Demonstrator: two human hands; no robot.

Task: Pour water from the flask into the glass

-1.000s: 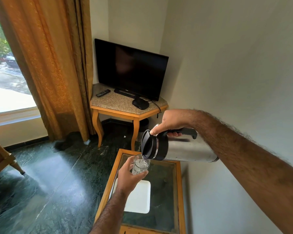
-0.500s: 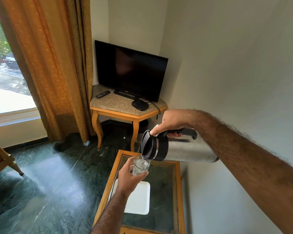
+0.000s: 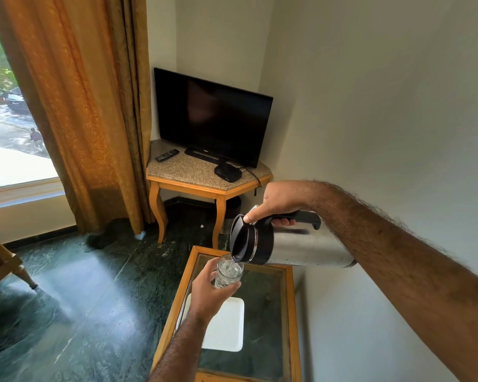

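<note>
Steel-bodied and black-lidded, the flask [image 3: 295, 245] lies tipped nearly level in the right hand [image 3: 280, 201], whose fingers wrap its black handle while the thumb presses near the lid. Its spout sits just over the rim of the glass [image 3: 228, 272], which the left hand [image 3: 211, 295] grips from below, water inside. Both hang above a glass-topped wooden table [image 3: 290, 312] bearing 1 white tray [image 3: 226, 326].
</note>
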